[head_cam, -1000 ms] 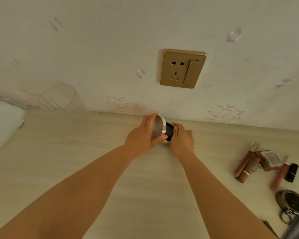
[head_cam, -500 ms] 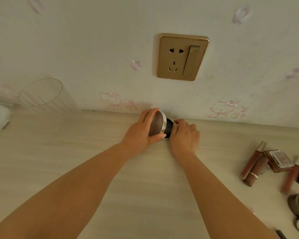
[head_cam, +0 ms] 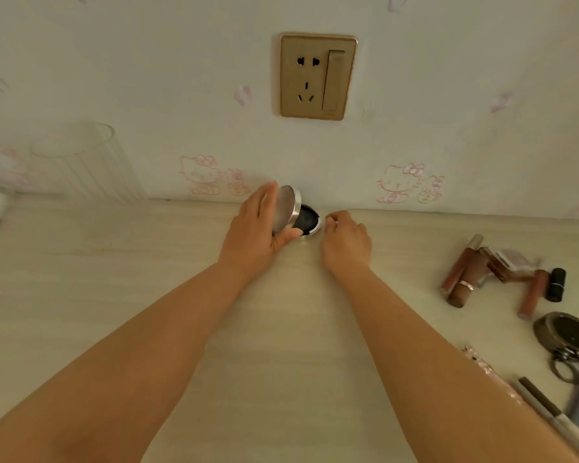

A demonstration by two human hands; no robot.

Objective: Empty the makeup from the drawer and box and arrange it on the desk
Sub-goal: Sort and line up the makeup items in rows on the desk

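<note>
Two bare forearms enter from bottom edge, no sleeves in view up to frame border. Left hand bare: no ring, no watch, no bracelet at wrist. Right hand bare as well: wrist unadorned, no glove. Nails on visible fingers short; polish cannot be told at this sharpness. No tattoos or other markings seen on either forearm. Wide-angle lens stretches forearms broad near bottom corners. Nothing else of person in view.

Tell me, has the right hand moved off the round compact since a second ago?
Yes. The right hand has pulled back rightward along the wall edge; it was against the compact, and a gap now shows between them.
</note>
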